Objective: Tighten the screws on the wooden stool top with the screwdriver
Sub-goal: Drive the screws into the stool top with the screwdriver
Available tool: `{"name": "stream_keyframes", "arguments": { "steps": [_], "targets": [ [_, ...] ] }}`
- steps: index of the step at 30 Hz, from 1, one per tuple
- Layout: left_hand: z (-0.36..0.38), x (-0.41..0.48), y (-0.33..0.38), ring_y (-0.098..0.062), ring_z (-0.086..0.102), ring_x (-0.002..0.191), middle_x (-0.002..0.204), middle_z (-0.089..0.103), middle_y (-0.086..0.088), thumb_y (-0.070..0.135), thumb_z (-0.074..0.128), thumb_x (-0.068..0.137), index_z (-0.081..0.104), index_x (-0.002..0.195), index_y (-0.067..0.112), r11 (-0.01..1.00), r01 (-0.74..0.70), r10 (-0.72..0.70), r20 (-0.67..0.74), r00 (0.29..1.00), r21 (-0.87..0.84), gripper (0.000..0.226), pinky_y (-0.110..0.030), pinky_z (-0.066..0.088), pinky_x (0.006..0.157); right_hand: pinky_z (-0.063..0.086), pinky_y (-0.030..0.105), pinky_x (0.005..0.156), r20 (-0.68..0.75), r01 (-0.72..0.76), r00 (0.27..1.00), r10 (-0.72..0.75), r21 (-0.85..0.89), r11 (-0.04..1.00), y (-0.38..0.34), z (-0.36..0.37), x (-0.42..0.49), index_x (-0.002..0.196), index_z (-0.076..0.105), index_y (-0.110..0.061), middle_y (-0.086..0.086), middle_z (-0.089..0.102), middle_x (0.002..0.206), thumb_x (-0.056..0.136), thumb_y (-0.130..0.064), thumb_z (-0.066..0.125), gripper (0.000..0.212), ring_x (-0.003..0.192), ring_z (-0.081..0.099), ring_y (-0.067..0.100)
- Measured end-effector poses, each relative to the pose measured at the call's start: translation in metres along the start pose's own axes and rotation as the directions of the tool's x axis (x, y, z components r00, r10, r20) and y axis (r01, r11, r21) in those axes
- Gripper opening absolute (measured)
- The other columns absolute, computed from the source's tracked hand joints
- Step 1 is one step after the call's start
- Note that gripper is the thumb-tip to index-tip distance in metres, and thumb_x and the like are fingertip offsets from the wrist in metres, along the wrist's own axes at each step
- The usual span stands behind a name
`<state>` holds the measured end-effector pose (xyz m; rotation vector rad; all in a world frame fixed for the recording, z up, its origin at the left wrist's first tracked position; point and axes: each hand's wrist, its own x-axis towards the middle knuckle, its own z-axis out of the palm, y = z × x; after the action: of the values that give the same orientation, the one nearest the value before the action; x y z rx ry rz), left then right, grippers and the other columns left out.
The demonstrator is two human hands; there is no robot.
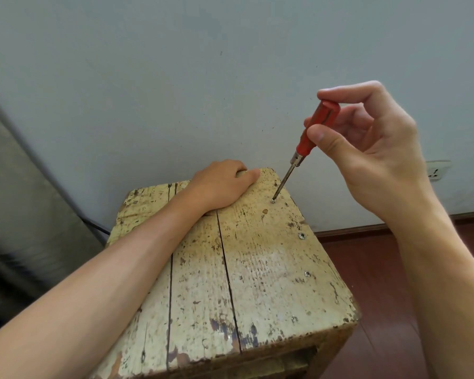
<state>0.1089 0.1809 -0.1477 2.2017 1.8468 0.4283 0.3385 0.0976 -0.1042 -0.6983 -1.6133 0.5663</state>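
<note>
Screwdriver at work on the far right of the wooden stool top.

Pinching the red handle of the screwdriver between thumb and curled fingers of the right hand, shaft tilted, tip seated in a screw near the top's far right edge. Bracing with the left hand palm down at the far edge, fingers wrapped over it, thumb flat on the wood. Toward the near corner, three more screws along the right edge. Beyond, a grey wall, a socket, a reddish floor.
</note>
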Motion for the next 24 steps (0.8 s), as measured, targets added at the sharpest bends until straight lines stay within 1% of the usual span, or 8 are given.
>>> {"name": "stream_keyframes", "arguments": {
  "steps": [4,6,9,11,16,18,21,24],
  "targets": [
    [0.0,0.0,0.0,-0.02,0.062,0.102,0.109,0.068,0.008,0.066,0.037,0.101,0.067,0.114,0.028,1.0,-0.004,0.004,0.0,1.0,0.003,0.05,-0.044,0.051,0.094,0.062,0.041,0.081,-0.059,0.002,0.998,-0.006,-0.067,0.998,-0.002,0.01,-0.001,0.119,0.059,-0.022,-0.009,0.071,0.09,0.097,-0.008,0.079,0.033,0.085,0.08,0.013],
    [0.001,0.0,0.0,-0.019,0.062,0.101,0.108,0.068,0.008,0.066,0.037,0.101,0.067,0.114,0.028,1.0,-0.004,0.004,0.002,1.0,0.002,0.05,-0.043,0.051,0.093,0.06,0.034,0.076,-0.09,-0.003,0.996,-0.005,-0.091,0.996,-0.003,0.014,-0.001,0.116,0.058,-0.025,-0.011,0.072,0.087,0.096,-0.013,0.082,0.034,0.083,0.078,0.01],
    [0.0,0.0,-0.001,-0.018,0.062,0.098,0.105,0.067,0.009,0.067,0.037,0.101,0.067,0.111,0.029,1.0,-0.002,0.002,0.001,1.0,-0.002,0.049,-0.043,0.051,0.093,0.053,0.02,0.068,-0.121,-0.008,0.993,-0.004,-0.1,0.995,-0.006,0.017,-0.001,0.113,0.058,-0.026,-0.016,0.072,0.081,0.093,-0.017,0.085,0.035,0.077,0.074,0.003],
    [0.0,0.0,-0.001,-0.019,0.062,0.098,0.104,0.068,0.009,0.067,0.037,0.1,0.067,0.109,0.029,1.0,-0.001,0.001,0.001,1.0,-0.001,0.049,-0.044,0.051,0.093,0.052,0.016,0.067,-0.134,-0.016,0.991,0.002,-0.1,0.995,-0.007,0.019,0.0,0.111,0.058,-0.028,-0.021,0.072,0.08,0.092,-0.019,0.087,0.035,0.075,0.074,0.001],
    [0.0,-0.001,-0.001,-0.02,0.062,0.101,0.107,0.068,0.008,0.067,0.037,0.1,0.067,0.111,0.029,1.0,-0.003,0.003,-0.002,1.0,0.001,0.05,-0.044,0.05,0.095,0.055,0.02,0.068,-0.115,0.001,0.993,-0.02,-0.163,0.987,-0.004,0.015,0.0,0.12,0.062,-0.034,-0.016,0.068,0.088,0.096,-0.021,0.083,0.034,0.081,0.075,0.005],
    [0.0,-0.001,-0.001,-0.02,0.062,0.102,0.109,0.068,0.008,0.067,0.037,0.101,0.067,0.112,0.029,1.0,-0.002,0.002,0.002,1.0,0.001,0.05,-0.043,0.05,0.095,0.06,0.024,0.076,-0.051,0.025,0.998,-0.031,-0.123,0.992,-0.001,0.009,0.0,0.127,0.064,-0.032,-0.012,0.071,0.1,0.101,-0.013,0.075,0.034,0.091,0.076,0.006],
    [0.0,0.0,-0.001,-0.02,0.062,0.103,0.11,0.068,0.007,0.066,0.037,0.101,0.067,0.114,0.028,1.0,-0.003,0.003,0.005,1.0,0.0,0.05,-0.043,0.05,0.095,0.06,0.03,0.099,0.06,0.036,0.998,-0.036,-0.007,0.999,0.003,-0.002,0.0,0.136,0.063,-0.02,0.009,0.075,0.118,0.105,0.0,0.065,0.037,0.113,0.076,0.015],
    [0.0,0.0,0.0,-0.021,0.062,0.103,0.11,0.068,0.007,0.066,0.037,0.101,0.067,0.114,0.028,1.0,-0.001,0.001,0.008,1.0,0.003,0.05,-0.044,0.05,0.095,0.059,0.036,0.104,0.081,0.019,0.996,-0.023,0.053,0.998,0.005,-0.006,0.001,0.136,0.063,-0.017,0.011,0.076,0.12,0.104,0.005,0.065,0.039,0.113,0.078,0.02]
  ]
}}
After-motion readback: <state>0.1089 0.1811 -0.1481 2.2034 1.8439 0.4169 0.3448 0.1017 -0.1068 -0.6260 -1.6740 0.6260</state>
